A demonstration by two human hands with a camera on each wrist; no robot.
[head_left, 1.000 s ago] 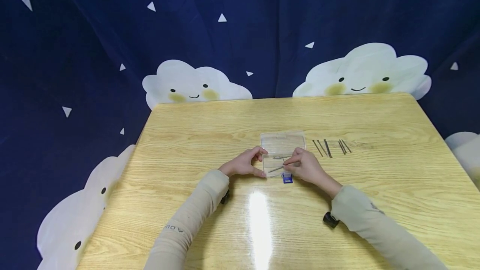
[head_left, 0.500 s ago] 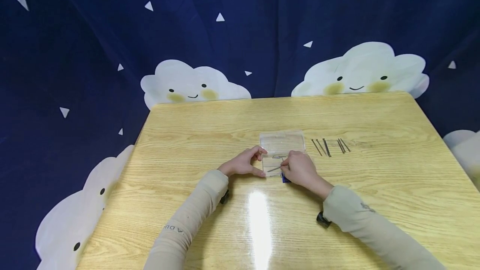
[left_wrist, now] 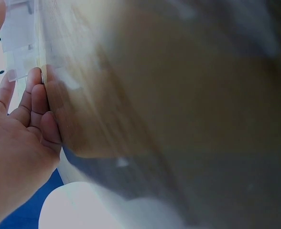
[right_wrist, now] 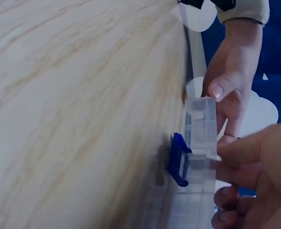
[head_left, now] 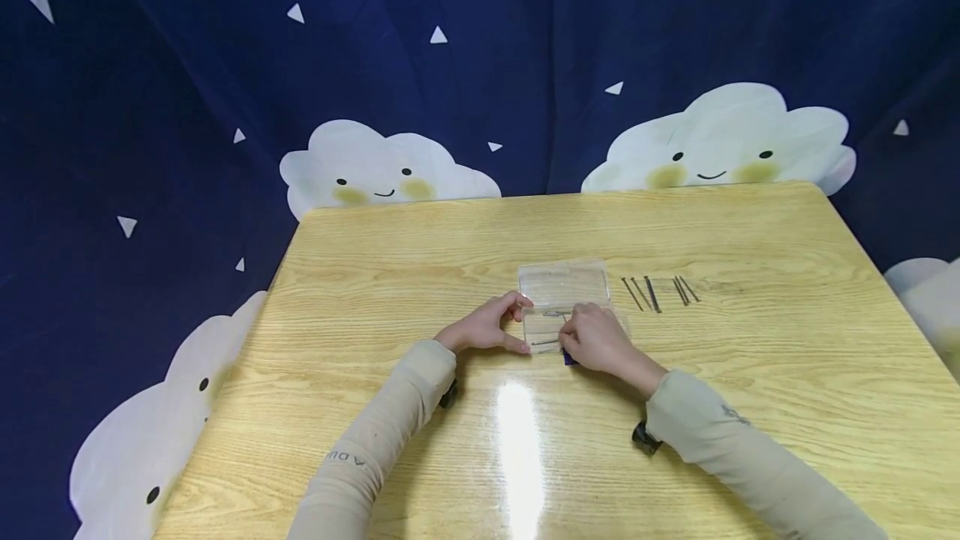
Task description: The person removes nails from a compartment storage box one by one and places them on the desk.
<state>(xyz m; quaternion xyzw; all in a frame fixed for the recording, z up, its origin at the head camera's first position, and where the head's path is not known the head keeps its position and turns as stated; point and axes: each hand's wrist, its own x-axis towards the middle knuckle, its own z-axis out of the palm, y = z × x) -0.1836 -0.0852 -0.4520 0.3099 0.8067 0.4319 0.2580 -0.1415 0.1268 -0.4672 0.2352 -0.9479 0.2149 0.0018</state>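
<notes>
A clear plastic box (head_left: pixel 534 323) with compartments lies on the table, its transparent lid (head_left: pixel 564 283) folded back. My left hand (head_left: pixel 491 326) holds the left end, thumb at the front corner and fingers near the hinge side. Over the front right compartments, my right hand (head_left: pixel 597 338) has curled fingers and pinches the right end of a thin nail (head_left: pixel 545 342); the nail's other end points left inside the box. More thin metal pieces (head_left: pixel 555 314) lie along the back compartment. A blue latch (right_wrist: pixel 177 160) sits on the front wall, partly covered by the right hand in the head view.
Right of the box, several dark nails (head_left: pixel 651 294) lie in two loose groups on the wooden table (head_left: pixel 420 265). A navy curtain (head_left: pixel 480 48) with clouds hangs behind the table.
My right hand has turned over and moved slightly left and down. The nail has swung from a slant to nearly level with the box's front. The left hand stays in place.
</notes>
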